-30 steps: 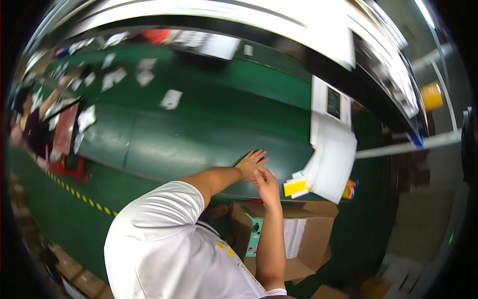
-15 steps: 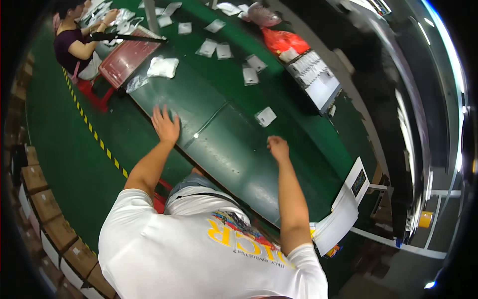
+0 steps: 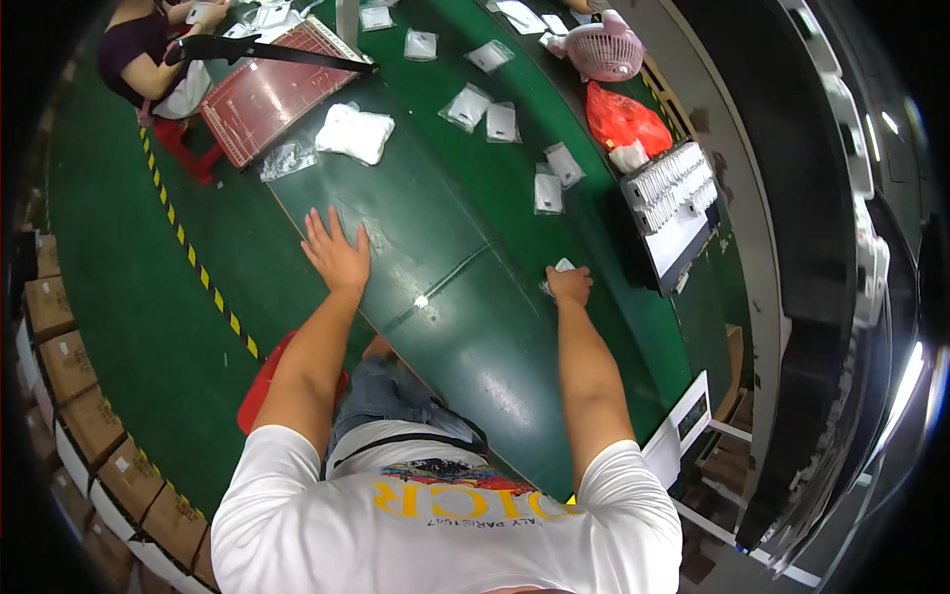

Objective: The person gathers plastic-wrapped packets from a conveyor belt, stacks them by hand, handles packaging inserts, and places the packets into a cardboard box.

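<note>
My right hand (image 3: pixel 569 285) has closed on a small clear packet (image 3: pixel 560 266) out on the green belt (image 3: pixel 465 327), fingers curled over it, where half a second ago that hand was only reaching toward it; so the pickup looks made, the packet lying under my fingertips near the belt's far edge. My left hand (image 3: pixel 336 255) stays flat and spread on the belt's near edge, holding nothing, as it did before. Further up the belt I count about nine more loose packets (image 3: pixel 502 122), plus one bigger white bag (image 3: pixel 356 133) and a crumpled clear one (image 3: pixel 287 158) at the near edge. Beside the far edge sit one tray (image 3: pixel 673 193) of white pieces, one red bag (image 3: pixel 623 119) and one pink fan (image 3: pixel 606 49). One red crate (image 3: pixel 267 94) stands by a seated person (image 3: pixel 148 59) at the far corner. Brown boxes (image 3: pixel 59 346) line the floor (image 3: pixel 129 277), too bent to count.
</note>
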The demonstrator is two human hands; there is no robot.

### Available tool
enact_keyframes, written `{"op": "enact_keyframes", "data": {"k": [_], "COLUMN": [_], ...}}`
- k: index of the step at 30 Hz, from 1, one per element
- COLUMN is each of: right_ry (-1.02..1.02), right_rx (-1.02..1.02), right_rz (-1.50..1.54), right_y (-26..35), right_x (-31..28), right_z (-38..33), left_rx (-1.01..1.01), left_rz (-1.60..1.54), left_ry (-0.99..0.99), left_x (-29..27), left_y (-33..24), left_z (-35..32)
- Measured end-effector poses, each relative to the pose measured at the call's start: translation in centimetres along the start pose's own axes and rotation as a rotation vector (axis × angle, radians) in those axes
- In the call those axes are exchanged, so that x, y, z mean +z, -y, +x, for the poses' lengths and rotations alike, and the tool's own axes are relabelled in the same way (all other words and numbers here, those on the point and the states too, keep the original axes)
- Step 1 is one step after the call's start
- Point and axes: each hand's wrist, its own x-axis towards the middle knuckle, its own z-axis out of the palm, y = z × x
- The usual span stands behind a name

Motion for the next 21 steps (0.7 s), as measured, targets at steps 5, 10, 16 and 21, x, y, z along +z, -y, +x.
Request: {"op": "enact_keyframes", "data": {"k": [5,10,16,21], "right_ry": [-0.146,-0.205,-0.081,-0.200], "right_rx": [-0.357,-0.562,-0.493,-0.491], "right_rz": [0.209,0.178,-0.007,0.045], "right_y": [3.1,9.3,14.1,14.4], "right_x": [-1.4,-2.7,-1.4,-0.8], "right_z": [2.5,6.3,6.0,6.4], "left_rx": [-0.020,-0.001,0.000,0.002], "left_rz": [0.050,0.064,0.081,0.085], "left_ry": [-0.058,-0.042,-0.020,-0.014], "left_x": [-0.5,-0.3,-0.5,-0.4], "left_y": [0.3,-0.5,-0.4,-0.7], "left_z": [0.4,0.8,0.8,1.0]}}
